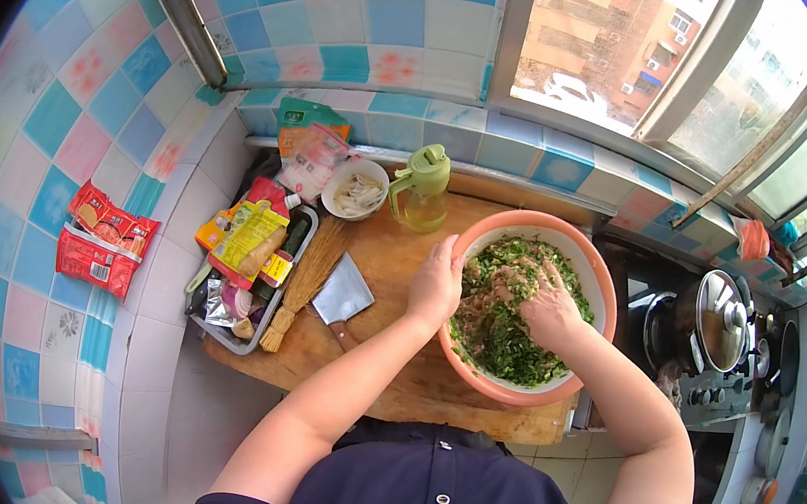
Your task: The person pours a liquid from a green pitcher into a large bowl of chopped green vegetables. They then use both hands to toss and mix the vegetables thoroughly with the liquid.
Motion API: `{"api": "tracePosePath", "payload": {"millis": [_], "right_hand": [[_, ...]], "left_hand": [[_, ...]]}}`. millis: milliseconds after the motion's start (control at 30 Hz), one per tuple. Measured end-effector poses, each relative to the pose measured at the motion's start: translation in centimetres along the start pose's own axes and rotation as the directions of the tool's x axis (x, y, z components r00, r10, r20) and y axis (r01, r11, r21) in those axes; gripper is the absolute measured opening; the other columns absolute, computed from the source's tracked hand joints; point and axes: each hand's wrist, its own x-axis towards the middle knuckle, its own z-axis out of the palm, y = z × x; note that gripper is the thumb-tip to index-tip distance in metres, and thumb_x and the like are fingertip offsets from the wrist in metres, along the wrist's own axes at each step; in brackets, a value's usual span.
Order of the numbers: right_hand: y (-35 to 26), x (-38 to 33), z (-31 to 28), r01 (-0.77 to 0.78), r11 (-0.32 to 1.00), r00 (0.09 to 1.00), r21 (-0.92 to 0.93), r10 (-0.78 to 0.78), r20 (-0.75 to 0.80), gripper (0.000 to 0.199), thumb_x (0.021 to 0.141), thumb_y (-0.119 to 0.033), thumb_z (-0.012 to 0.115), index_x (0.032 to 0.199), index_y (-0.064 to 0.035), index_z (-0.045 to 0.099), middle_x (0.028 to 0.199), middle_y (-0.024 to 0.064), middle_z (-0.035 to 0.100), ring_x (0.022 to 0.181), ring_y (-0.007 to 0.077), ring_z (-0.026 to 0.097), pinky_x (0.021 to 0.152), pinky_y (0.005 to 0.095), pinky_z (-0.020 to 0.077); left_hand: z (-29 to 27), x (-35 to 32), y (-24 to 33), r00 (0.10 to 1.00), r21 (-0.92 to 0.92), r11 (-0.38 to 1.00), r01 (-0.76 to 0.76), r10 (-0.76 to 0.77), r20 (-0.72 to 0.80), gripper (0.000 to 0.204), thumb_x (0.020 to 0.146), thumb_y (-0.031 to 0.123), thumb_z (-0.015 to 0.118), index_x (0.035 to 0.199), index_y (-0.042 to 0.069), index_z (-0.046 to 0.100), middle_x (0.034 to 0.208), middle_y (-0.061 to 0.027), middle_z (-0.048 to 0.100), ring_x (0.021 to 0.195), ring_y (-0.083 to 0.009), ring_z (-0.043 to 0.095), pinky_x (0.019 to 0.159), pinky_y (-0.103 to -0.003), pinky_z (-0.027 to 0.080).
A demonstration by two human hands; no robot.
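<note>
The person leans over a wooden board (380, 369) that lies on the counter; both arms reach up from the lower edge; the left hand (434, 285) is cupped over the near left rim of a big pink bowl (469, 374), fingers curled on the edge, holding it steady; the right hand (549, 303) is down inside the bowl, fingers spread and pushed into the filling (498, 338), so I cannot tell if it grips a lump or just presses

The filling sits in the bowl on the right part of the board; it is chopped greens with pale pink meat; the green bits and the meat look fairly well mixed by now, but some pale patches show near the left side, so I think the mixing is well along and not quite done

Left of the bowl a cleaver (344, 295) lies flat on the board, not touched; beside it lies a straw brush (306, 281); next to that is a tray (265, 331) full of packets and small foods; farther back stand a small white bowl (356, 190) and a green jug (421, 186); red packets (104, 238) hang on the tiled wall at the left; a stove with a lidded pot (719, 323) is off to the right; a window (606, 46) is behind all of it
</note>
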Motion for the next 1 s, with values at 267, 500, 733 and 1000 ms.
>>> {"api": "tracePosePath", "payload": {"millis": [267,500,733,1000], "right_hand": [[-2.6,2.0,4.3,-0.126,0.990,0.970,-0.056,0.135,0.201,0.030,0.084,-0.029,0.053,0.096,-0.0079,0.070,0.118,0.0168,0.058,0.127,0.0320,0.040,0.097,0.0590,0.0358],[-4.6,3.2,3.9,-0.362,0.798,0.927,0.481,0.360,0.101,0.013,0.071,-0.013,0.061,0.079,-0.0029,0.062,0.081,0.0162,0.064,0.081,0.0320,0.065,0.072,0.0400,0.0521],[-1.8,-1.4,-1.0,-0.330,0.671,0.941,0.664,0.175,0.291,0.047,0.067,-0.010,0.062,0.113,-0.0024,0.056,0.109,0.0198,0.059,0.106,0.0337,0.055,0.089,0.0411,0.0445],[9.0,3.5,8.6,-0.445,0.529,0.884,0.723,0.389,0.259,0.043,0.092,-0.033,0.048,0.131,-0.0148,0.047,0.131,0.0148,0.048,0.105,0.0363,0.055,0.092,0.0458,0.0435]], "left_hand": [[-0.1,-0.2,0.4,1.000,-0.004,1.000,0.006,-0.006,0.030,0.034,0.093,0.020,0.047,0.124,0.005,0.045,0.114,-0.0173,0.057,0.098,-0.0353,0.058,0.082,-0.042,0.046],[-0.1,0.1,-0.1,1.000,0.010,1.000,-0.021,0.021,0.008,0.035,0.093,0.020,0.048,0.124,0.005,0.046,0.112,-0.0176,0.058,0.098,-0.0353,0.058,0.082,-0.043,0.046],[-0.4,-0.9,-0.5,1.000,0.007,1.000,-0.019,0.019,-0.009,0.035,0.092,0.018,0.049,0.124,0.004,0.045,0.110,-0.0189,0.057,0.098,-0.0369,0.056,0.082,-0.044,0.045],[-0.1,-1.2,0.3,0.997,-0.036,0.997,-0.072,0.071,-0.021,0.035,0.091,0.015,0.048,0.123,0.003,0.045,0.109,-0.0195,0.057,0.099,-0.0390,0.055,0.082,-0.045,0.044]]}}
